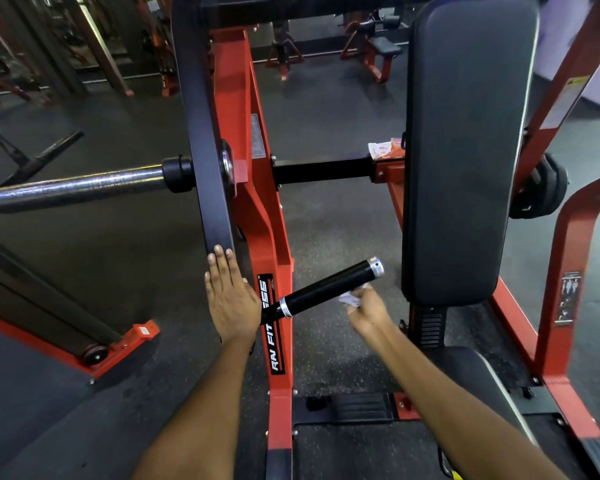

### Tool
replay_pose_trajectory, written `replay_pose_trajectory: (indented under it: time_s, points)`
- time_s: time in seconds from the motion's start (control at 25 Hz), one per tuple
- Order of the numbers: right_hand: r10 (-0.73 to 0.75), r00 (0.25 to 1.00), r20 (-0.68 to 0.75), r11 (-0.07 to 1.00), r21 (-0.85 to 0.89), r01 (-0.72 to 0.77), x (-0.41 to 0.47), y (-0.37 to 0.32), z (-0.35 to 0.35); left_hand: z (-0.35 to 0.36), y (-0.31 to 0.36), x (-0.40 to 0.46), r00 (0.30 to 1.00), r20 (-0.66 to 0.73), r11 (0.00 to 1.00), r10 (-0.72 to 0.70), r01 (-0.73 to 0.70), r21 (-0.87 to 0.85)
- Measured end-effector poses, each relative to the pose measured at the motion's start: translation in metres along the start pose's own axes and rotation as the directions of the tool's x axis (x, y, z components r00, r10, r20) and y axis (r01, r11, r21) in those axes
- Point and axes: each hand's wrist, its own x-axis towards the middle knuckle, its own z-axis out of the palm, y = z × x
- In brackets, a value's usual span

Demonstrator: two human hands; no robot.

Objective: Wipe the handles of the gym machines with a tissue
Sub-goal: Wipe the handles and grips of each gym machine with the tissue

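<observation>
A black handle [329, 288] with silver end caps juts out from the machine's black lever arm [205, 140], pointing up and to the right. My right hand [368, 311] is just below the handle's outer half and pinches a small crumpled white tissue [350, 299] against its underside. My left hand [231, 299] lies flat with straight fingers on the lower end of the lever arm, next to the red frame [274, 244].
A chrome weight sleeve [73, 188] sticks out to the left. A tall black back pad [465, 150] stands at the right above a seat [478, 379]. A tissue packet [383, 150] sits on the crossbar behind. Other red machines stand at the back on dark rubber floor.
</observation>
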Motion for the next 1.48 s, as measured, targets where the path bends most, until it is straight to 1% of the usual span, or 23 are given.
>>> replay_pose_trajectory:
  time_s: [0.12, 0.2, 0.28, 0.32, 0.36, 0.4, 0.44, 0.48, 0.52, 0.56, 0.6, 0.68, 0.76, 0.88, 0.92, 1.04, 1.08, 1.12, 1.16, 1.24, 1.28, 1.4, 1.48]
  points:
    - [0.106, 0.989, 0.106, 0.994, -0.032, -0.103, -0.005, 0.016, 0.005, 0.0, 0.002, 0.002, 1.0, 0.0, 1.0, -0.001, 0.001, -0.004]
    - [0.066, 0.998, 0.019, 0.997, 0.039, -0.067, -0.002, -0.012, 0.0, -0.001, 0.003, 0.003, 1.0, 0.0, 1.0, -0.001, 0.001, 0.01]
    - [-0.099, 0.986, -0.133, 0.994, 0.034, 0.104, -0.004, -0.035, -0.003, -0.001, 0.003, 0.005, 1.0, 0.011, 1.0, -0.011, 0.011, 0.016]
    - [-0.257, 0.942, -0.213, 0.966, -0.065, 0.249, -0.009, -0.038, -0.005, -0.001, 0.002, 0.005, 1.0, 0.016, 1.0, -0.012, 0.012, 0.022]
    - [-0.427, 0.87, -0.247, 0.894, -0.259, 0.366, -0.013, -0.036, -0.006, -0.001, 0.0, 0.003, 1.0, 0.021, 1.0, -0.01, 0.009, 0.028]
    - [-0.618, 0.757, -0.213, 0.738, -0.49, 0.464, -0.017, -0.03, -0.007, 0.0, -0.001, 0.001, 1.0, 0.024, 0.999, -0.008, 0.007, 0.032]
    - [-0.765, 0.644, 0.02, 0.455, -0.692, 0.561, -0.022, -0.02, -0.009, 0.0, -0.002, -0.001, 1.0, 0.023, 0.999, -0.007, 0.006, 0.033]
    - [-0.778, 0.513, 0.363, 0.059, -0.77, 0.635, -0.02, -0.007, -0.016, 0.001, -0.002, -0.002, 1.0, 0.022, 1.0, -0.009, 0.008, 0.03]
    - [-0.656, 0.377, 0.654, -0.323, -0.694, 0.643, -0.013, 0.006, -0.025, 0.001, -0.003, -0.002, 1.0, 0.021, 1.0, -0.01, 0.01, 0.026]
    - [-0.479, 0.277, 0.833, -0.596, -0.541, 0.593, 0.0, 0.016, -0.035, 0.001, -0.003, -0.001, 1.0, 0.022, 1.0, -0.011, 0.01, 0.024]
    - [-0.339, 0.217, 0.915, -0.741, -0.402, 0.537, 0.008, 0.018, -0.038, 0.001, -0.002, -0.001, 1.0, 0.021, 1.0, -0.009, 0.009, 0.027]
    - [-0.173, 0.169, 0.97, -0.849, -0.234, 0.475, 0.015, -0.001, -0.035, 0.001, -0.001, 0.0, 1.0, 0.023, 1.0, -0.009, 0.009, 0.028]
    - [-0.196, 0.188, 0.962, -0.85, -0.262, 0.457, 0.014, -0.029, -0.042, 0.0, 0.0, 0.0, 1.0, 0.029, 0.999, -0.008, 0.007, 0.031]
    - [-0.424, 0.266, 0.866, -0.774, -0.499, 0.39, 0.005, -0.026, -0.044, 0.0, 0.0, 0.0, 1.0, 0.028, 0.999, -0.006, 0.005, 0.036]
    - [-0.399, 0.287, 0.871, -0.775, -0.487, 0.403, 0.003, -0.007, -0.034, 0.0, 0.0, 0.001, 1.0, 0.029, 1.0, -0.008, 0.008, 0.029]
    - [0.01, 0.239, 0.971, -0.834, -0.124, 0.538, -0.006, 0.024, 0.0, 0.0, -0.001, -0.002, 1.0, 0.026, 1.0, -0.01, 0.01, 0.027]
    - [0.064, 0.277, 0.959, -0.821, -0.107, 0.561, -0.009, 0.01, 0.008, -0.001, 0.0, -0.002, 1.0, 0.023, 0.999, -0.011, 0.011, 0.033]
    - [0.035, 0.398, 0.917, -0.82, -0.201, 0.536, -0.014, -0.009, 0.015, -0.001, 0.0, -0.002, 1.0, 0.021, 0.999, -0.012, 0.011, 0.038]
    - [-0.062, 0.527, 0.848, -0.829, -0.338, 0.445, -0.017, -0.027, 0.019, -0.001, 0.001, -0.001, 1.0, 0.021, 0.999, -0.01, 0.009, 0.043]
    - [-0.315, 0.658, 0.684, -0.82, -0.545, 0.174, -0.02, -0.045, 0.029, 0.0, 0.001, 0.001, 1.0, 0.022, 0.999, -0.006, 0.005, 0.043]
    - [-0.345, 0.712, 0.612, -0.812, -0.575, 0.101, -0.02, -0.04, 0.039, 0.001, 0.0, 0.001, 1.0, 0.024, 0.999, -0.007, 0.006, 0.041]
    - [-0.128, 0.812, 0.57, -0.803, -0.54, 0.252, -0.02, 0.012, 0.079, 0.002, -0.001, -0.002, 1.0, 0.012, 0.999, -0.009, 0.008, 0.035]
    - [0.03, 0.78, 0.626, -0.78, -0.473, 0.41, -0.02, 0.049, 0.086, 0.001, -0.001, -0.001, 1.0, 0.003, 0.999, -0.011, 0.011, 0.032]
